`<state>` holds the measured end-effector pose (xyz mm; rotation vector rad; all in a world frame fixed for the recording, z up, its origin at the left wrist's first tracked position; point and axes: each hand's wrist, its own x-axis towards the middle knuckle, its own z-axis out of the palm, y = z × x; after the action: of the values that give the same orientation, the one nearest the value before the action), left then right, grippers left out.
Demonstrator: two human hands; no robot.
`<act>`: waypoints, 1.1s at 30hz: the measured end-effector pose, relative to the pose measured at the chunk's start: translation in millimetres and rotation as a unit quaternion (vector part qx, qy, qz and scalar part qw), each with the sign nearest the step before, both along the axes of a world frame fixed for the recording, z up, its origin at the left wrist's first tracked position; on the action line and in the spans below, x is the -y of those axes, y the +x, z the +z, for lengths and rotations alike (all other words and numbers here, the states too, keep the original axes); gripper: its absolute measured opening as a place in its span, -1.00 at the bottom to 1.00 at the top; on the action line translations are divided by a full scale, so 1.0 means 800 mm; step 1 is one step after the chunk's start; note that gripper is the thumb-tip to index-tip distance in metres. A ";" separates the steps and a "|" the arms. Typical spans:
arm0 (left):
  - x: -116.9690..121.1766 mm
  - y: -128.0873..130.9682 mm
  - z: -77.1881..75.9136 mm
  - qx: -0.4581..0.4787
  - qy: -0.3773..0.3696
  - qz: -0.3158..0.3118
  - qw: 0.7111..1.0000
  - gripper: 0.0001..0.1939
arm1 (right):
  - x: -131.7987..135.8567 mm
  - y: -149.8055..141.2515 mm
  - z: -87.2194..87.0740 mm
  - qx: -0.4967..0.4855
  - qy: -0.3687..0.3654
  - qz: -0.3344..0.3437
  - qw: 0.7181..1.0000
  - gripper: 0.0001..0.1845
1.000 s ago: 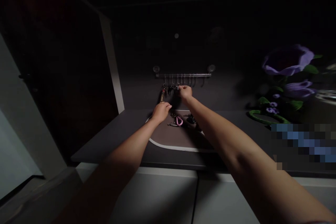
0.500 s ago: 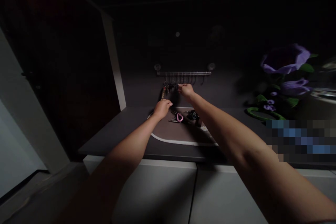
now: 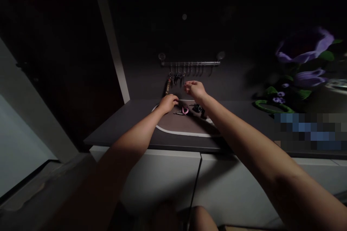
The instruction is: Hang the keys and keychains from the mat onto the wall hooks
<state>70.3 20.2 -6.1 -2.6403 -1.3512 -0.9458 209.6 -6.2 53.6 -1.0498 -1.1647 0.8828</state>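
Observation:
Over the back left of a brown mat [image 3: 176, 127] with a white edge, my left hand [image 3: 167, 103] reaches with fingers bent and slightly apart, and nothing shows in it. Near its fingertips lies a set of keys with a pink strap [image 3: 185, 110]. My right hand [image 3: 196, 90] is just below and right of the hanging keys [image 3: 176, 78], its fingers loosely curled and apart, with nothing visible in them. Those keys hang from the left hooks of a clear hook rail [image 3: 191, 64]. A beaded strap [image 3: 167, 86] dangles among them. Dark keys [image 3: 197, 108] lie beneath my right wrist.
The mat lies on a dark counter [image 3: 108, 130] above white cabinet doors [image 3: 159, 177]. Purple artificial flowers [image 3: 310, 79] with a green ring-shaped base stand at the right, beside a blurred patch. A dark door [image 3: 54, 61] is at the left.
My right hand has come away from the hanging keys, which stay on their hooks. My left hand's fingers have spread slightly near the mat. The view has tilted downward.

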 end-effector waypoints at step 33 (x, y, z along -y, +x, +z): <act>-0.012 0.005 -0.018 -0.040 -0.015 -0.022 0.999 -0.89 | 0.012 0.043 -0.063 0.619 0.084 -0.044 0.780 -0.73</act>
<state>74.2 29.6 -20.5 -2.7099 -1.3057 -0.8214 244.1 -15.9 3.2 -1.5544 -2.1845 -0.1454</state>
